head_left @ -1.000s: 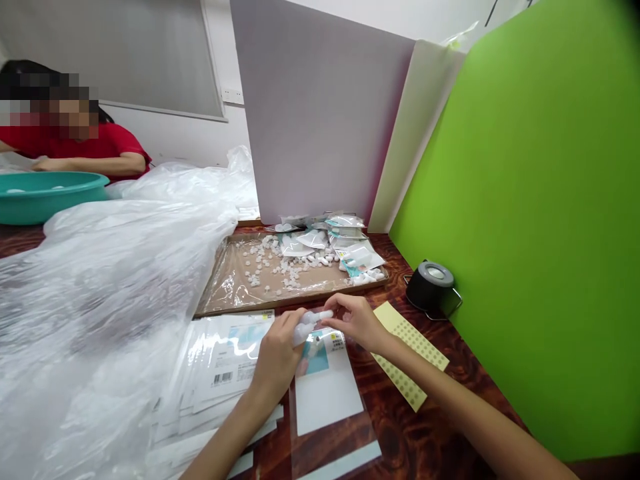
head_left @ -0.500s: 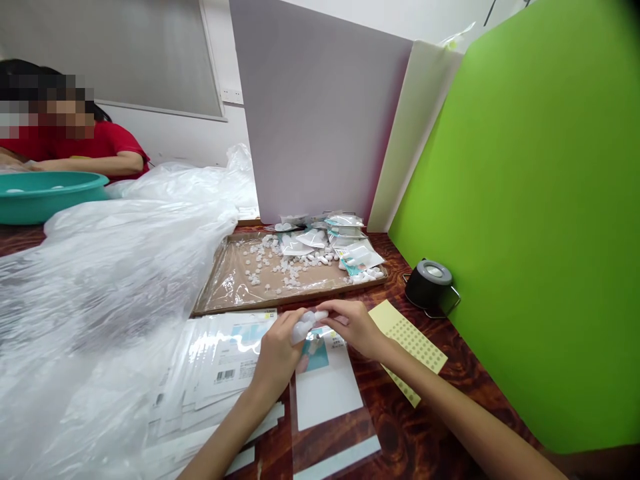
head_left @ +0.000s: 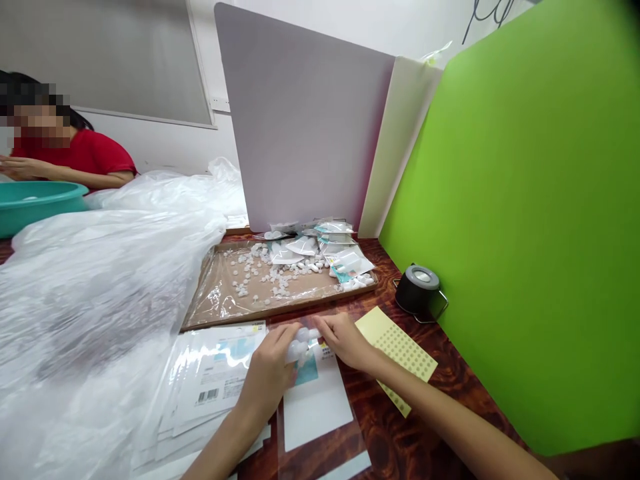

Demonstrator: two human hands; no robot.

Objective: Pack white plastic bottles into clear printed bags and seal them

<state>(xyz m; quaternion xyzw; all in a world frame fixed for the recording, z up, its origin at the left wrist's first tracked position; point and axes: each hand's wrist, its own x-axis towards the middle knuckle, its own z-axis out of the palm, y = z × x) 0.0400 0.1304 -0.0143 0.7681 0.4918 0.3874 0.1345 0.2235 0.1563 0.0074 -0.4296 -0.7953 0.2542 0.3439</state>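
Observation:
Several small white rounded plastic pieces (head_left: 300, 345) are gathered in my left hand (head_left: 273, 360), whose fingers are curled around them. My right hand (head_left: 346, 341) meets it from the right, thumb and fingertips pinched at a white piece (head_left: 314, 333) at the edge of the cluster. Both hands are over the top of a clear plastic bag (head_left: 320, 417) with a white and teal card inside, lying on the table. To the left of it lies a spread stack of printed card packs (head_left: 207, 400) in clear film.
Beyond my hands stands a shallow cardboard tray (head_left: 200, 313) with loose white pieces and filled packets (head_left: 345, 263). A yellow sticker sheet (head_left: 407, 350) and a black lantern-like object (head_left: 419, 290) lie right, beside a green panel (head_left: 525, 233). Plastic sheeting (head_left: 100, 300) covers the left; a person (head_left: 105, 160) sits behind a teal basin (head_left: 45, 200).
The view has shifted, so the scene sits slightly lower and further left. My hands stay together over the bag, and more of the white cluster shows between them.

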